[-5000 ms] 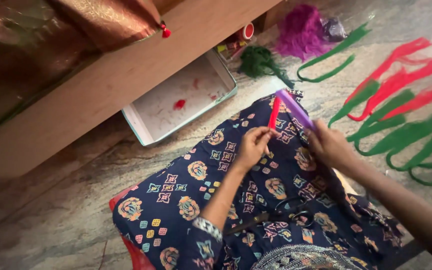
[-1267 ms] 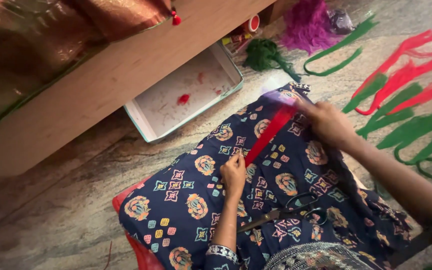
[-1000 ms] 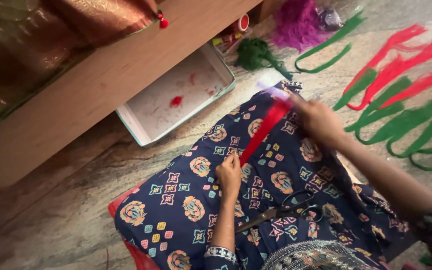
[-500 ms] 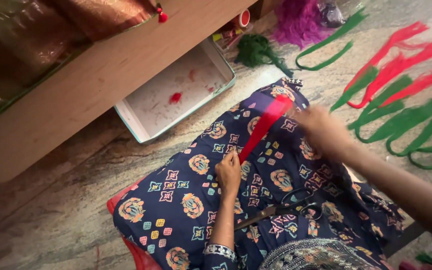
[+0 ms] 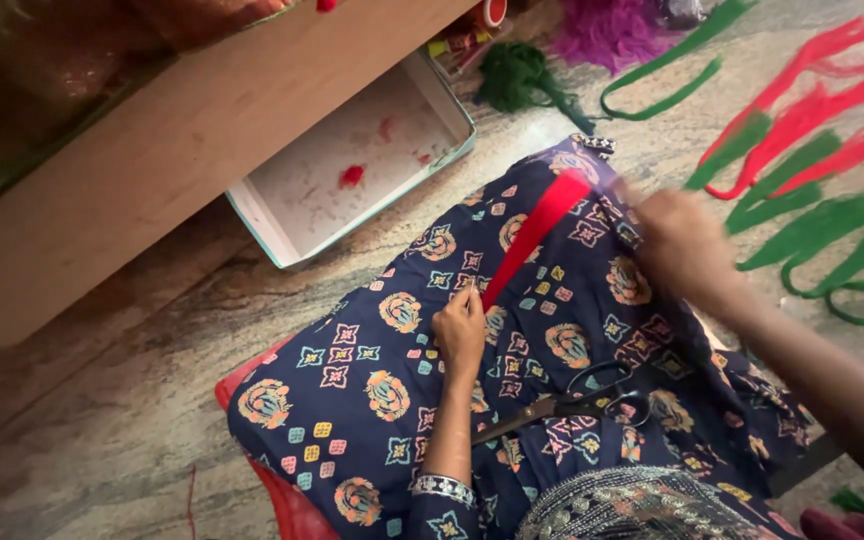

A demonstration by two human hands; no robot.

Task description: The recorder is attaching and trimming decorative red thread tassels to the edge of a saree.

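Box (image 5: 282, 215) on the floor holds red scraps (image 5: 351, 176); left hand (image 5: 460, 330) pinches red strip (image 5: 537, 235) running diagonally toward blurred right hand (image 5: 682, 245), whose grip I cannot tell.

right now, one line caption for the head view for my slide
Left hand pins one end of a red strip on a patterned lap cloth, right hand at the other; scissors beside.

Soft daylight, right side perhaps motion-blurred

Strip (image 5: 537, 232): on lap cloth (image 5: 372, 390), between left hand (image 5: 460, 330) and right hand (image 5: 680, 245).
Scissors (image 5: 577, 402): just right of left forearm.
Tray (image 5: 352, 165): beyond left hand, on floor.
Loose strips (image 5: 812, 200): right of right hand.
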